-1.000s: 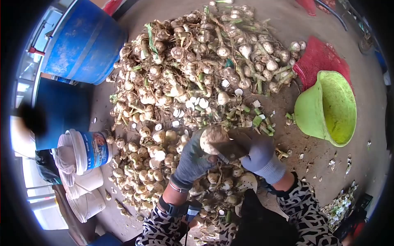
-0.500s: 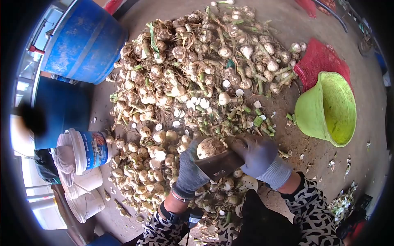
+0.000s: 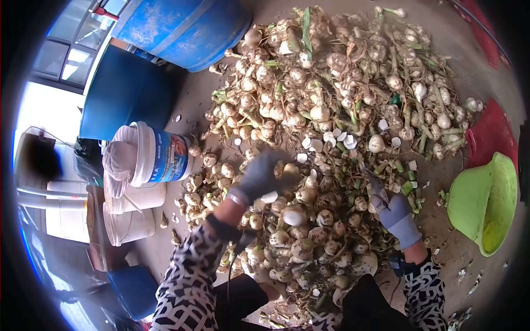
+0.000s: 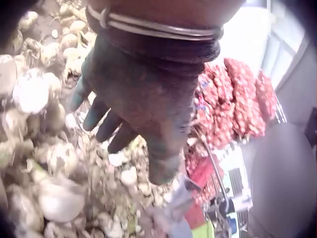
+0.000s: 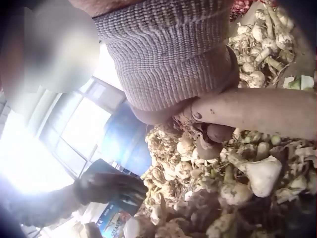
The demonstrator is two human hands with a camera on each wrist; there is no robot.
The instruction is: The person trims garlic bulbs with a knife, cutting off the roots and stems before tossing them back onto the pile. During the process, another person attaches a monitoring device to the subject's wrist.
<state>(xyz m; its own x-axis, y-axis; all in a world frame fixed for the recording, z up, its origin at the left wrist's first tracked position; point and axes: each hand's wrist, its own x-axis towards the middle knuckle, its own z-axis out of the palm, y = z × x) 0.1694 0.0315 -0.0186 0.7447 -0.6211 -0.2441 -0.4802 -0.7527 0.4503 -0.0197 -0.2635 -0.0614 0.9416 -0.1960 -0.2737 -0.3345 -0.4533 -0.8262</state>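
Note:
My gloved left hand (image 3: 262,179) reaches over the pile of trimmed garlic bulbs (image 3: 303,248). In the left wrist view its fingers (image 4: 104,124) are spread and straight, holding nothing. Just below that hand in the head view is a motion-blurred garlic bulb (image 3: 292,216). Gripped in my gloved right hand (image 3: 397,215) is a knife (image 3: 376,186), its blade directed up and left over cut stalks. From the right wrist, the flat tan-looking knife (image 5: 257,114) juts out sideways beside the curled fingertips.
A heap of untrimmed garlic (image 3: 331,71) spreads ahead. Blue barrels (image 3: 182,30) and a white bucket (image 3: 165,154) stand left. At right lies a tipped lime-green basin (image 3: 469,204) beside a red net sack (image 3: 494,135). Full red sacks (image 4: 233,99) appear in the left wrist view.
My hands have parted: the left went left and let go of the garlic bulb it held against the knife. My right hand moved right with the knife. The head view turned left.

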